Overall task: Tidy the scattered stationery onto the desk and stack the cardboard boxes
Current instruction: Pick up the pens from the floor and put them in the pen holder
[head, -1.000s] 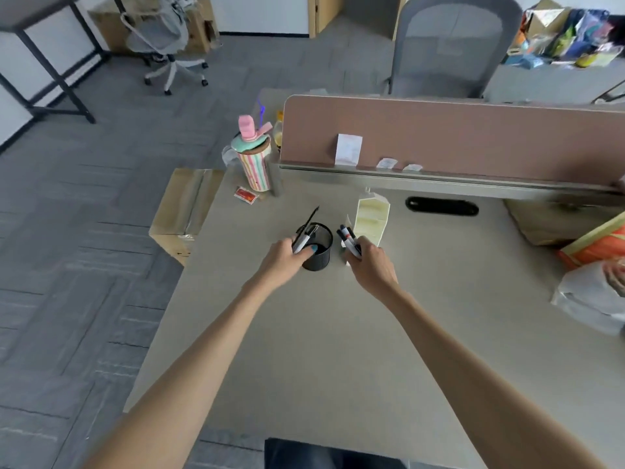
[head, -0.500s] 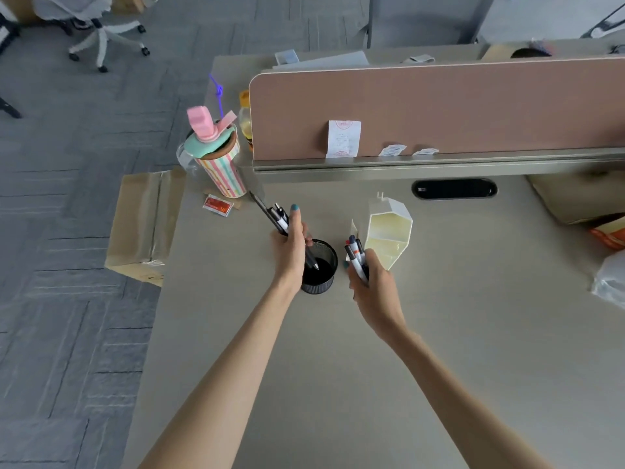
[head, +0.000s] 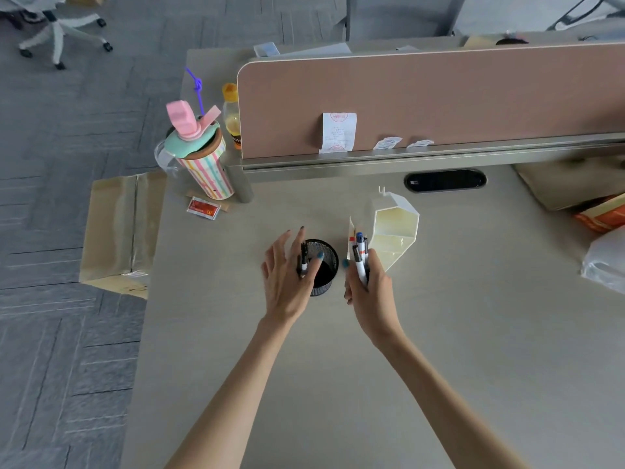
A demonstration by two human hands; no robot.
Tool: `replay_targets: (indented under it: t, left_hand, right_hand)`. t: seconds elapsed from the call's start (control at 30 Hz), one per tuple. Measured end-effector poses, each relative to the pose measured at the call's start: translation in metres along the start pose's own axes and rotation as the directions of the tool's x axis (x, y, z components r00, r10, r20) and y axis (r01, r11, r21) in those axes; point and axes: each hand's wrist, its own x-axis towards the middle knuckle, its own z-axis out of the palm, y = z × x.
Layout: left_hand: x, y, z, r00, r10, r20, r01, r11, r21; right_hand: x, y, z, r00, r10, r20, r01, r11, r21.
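A black mesh pen cup (head: 326, 277) stands on the beige desk (head: 338, 367). My left hand (head: 285, 282) is at the cup's left rim with fingers spread straight. A black-and-white pen (head: 303, 260) stands between its index finger and thumb, at the rim. My right hand (head: 368, 292) grips a bundle of several pens (head: 359, 257) upright just right of the cup. A white hexagonal holder (head: 395, 231) lies on its side behind that hand. A cardboard box (head: 115, 231) sits on the floor against the desk's left edge.
A striped tumbler (head: 206, 167) with a pink lid, an orange-capped bottle (head: 231, 113) and a red sauce packet (head: 203, 208) are at the back left. A pink partition (head: 439, 99) bounds the rear. Brown packaging (head: 568, 184) and a white plastic bag (head: 605, 262) lie at the right.
My left hand went from gripping pens tilted over the cup to spread fingers at its rim; only one pen shows there now. The right hand keeps its bundle.
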Motion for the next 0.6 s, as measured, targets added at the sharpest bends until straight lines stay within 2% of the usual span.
replay_targets:
  t: [0.17, 0.23, 0.43, 0.6]
  left_hand:
    - [-0.003, -0.012, -0.012, 0.966, -0.059, 0.254, 0.14, 0.939, -0.314]
    - [-0.003, -0.021, -0.017, 0.949, -0.032, 0.314, 0.15, 0.92, -0.362]
    - [-0.004, -0.034, -0.023, 0.951, 0.043, 0.306, 0.058, 0.948, -0.313]
    - [-0.001, -0.05, -0.017, 0.953, 0.055, 0.299, 0.026, 0.965, -0.26]
  right_hand:
    - [0.009, -0.017, 0.01, 0.997, -0.071, 0.016, 0.068, 0.989, 0.128]
    - [0.012, -0.027, 0.015, 0.994, -0.103, 0.02, 0.099, 0.984, 0.149]
    - [0.033, -0.037, 0.035, 0.989, -0.142, 0.028, 0.131, 0.961, 0.243]
    - [0.049, -0.025, 0.051, 0.993, -0.109, -0.041, 0.116, 0.955, 0.272]
